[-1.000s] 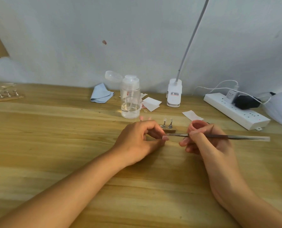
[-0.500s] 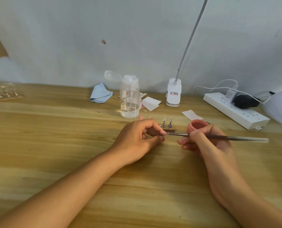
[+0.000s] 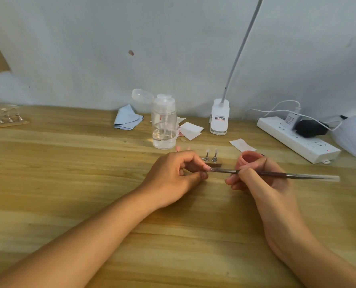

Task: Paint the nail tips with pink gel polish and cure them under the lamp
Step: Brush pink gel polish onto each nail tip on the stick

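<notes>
My left hand (image 3: 174,175) rests on the wooden table with its fingers curled, pinching a small nail tip (image 3: 207,168) between thumb and forefinger. My right hand (image 3: 258,179) grips a thin dark brush (image 3: 281,174) like a pen, its bristle end touching that nail tip. Just behind the brush, two clear nail tips on metal stands (image 3: 211,155) sit on a small brown base. A pink gel polish pot (image 3: 248,159) stands open behind my right fingers, partly hidden by them.
A clear pump bottle (image 3: 164,123) with its lid flipped open, a blue cloth (image 3: 127,118), white paper wipes (image 3: 190,129), a white clip lamp base (image 3: 219,117) and a power strip (image 3: 297,139) line the back. A board of nail stands (image 3: 2,118) lies far left. A white object (image 3: 355,134) sits at the right edge.
The brush tip has stayed against the nail tip in my left fingers, shifting only slightly. The pink pot shows more from behind my right hand.
</notes>
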The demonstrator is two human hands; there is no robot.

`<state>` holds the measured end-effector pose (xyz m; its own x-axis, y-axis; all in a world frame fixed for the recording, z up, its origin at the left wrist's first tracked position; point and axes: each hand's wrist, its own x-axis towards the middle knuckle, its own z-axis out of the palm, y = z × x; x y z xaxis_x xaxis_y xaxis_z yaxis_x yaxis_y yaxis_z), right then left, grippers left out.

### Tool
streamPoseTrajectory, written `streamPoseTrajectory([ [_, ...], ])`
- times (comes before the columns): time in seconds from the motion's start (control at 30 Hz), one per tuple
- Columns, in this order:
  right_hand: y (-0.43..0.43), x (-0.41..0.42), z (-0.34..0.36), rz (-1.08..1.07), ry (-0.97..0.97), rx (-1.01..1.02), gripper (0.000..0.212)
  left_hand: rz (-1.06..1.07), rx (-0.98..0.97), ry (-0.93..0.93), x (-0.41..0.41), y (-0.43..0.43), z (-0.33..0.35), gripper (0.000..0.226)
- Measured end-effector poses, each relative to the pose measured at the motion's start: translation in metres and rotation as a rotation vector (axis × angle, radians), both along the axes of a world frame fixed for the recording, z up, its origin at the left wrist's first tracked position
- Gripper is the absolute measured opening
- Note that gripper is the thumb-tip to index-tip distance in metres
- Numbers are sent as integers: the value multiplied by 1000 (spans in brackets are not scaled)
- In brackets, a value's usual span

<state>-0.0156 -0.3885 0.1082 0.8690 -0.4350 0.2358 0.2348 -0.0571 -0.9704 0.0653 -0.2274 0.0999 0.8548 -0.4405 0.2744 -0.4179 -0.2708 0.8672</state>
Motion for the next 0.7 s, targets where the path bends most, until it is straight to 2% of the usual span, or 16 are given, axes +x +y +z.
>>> streamPoseTrajectory([
  [0.17,2,-7,12,-100,-240,1,23,-13,11,-13,-1,-1,2,9],
  [0.23,-6,-6,18,-182,-256,-67,21,-13,11,-13,-1,-1,2,6],
  [0.33,-26,1,21,-290,-103,-272,7,-12,10,-3,-1,-1,2,8],
  [0.43,-38,9,14,-303,63,-440,14,-13,5,-4,-3,-2,3,10],
  [0.53,-37,13,10,-297,135,-536,15,-2,3,-7,-3,-2,3,12],
  [0.63,-35,13,11,-303,84,-533,16,14,9,7,-3,-2,3,11],
  [0.7,-32,8,13,-301,-68,-365,20,7,7,15,-3,-2,4,13],
])
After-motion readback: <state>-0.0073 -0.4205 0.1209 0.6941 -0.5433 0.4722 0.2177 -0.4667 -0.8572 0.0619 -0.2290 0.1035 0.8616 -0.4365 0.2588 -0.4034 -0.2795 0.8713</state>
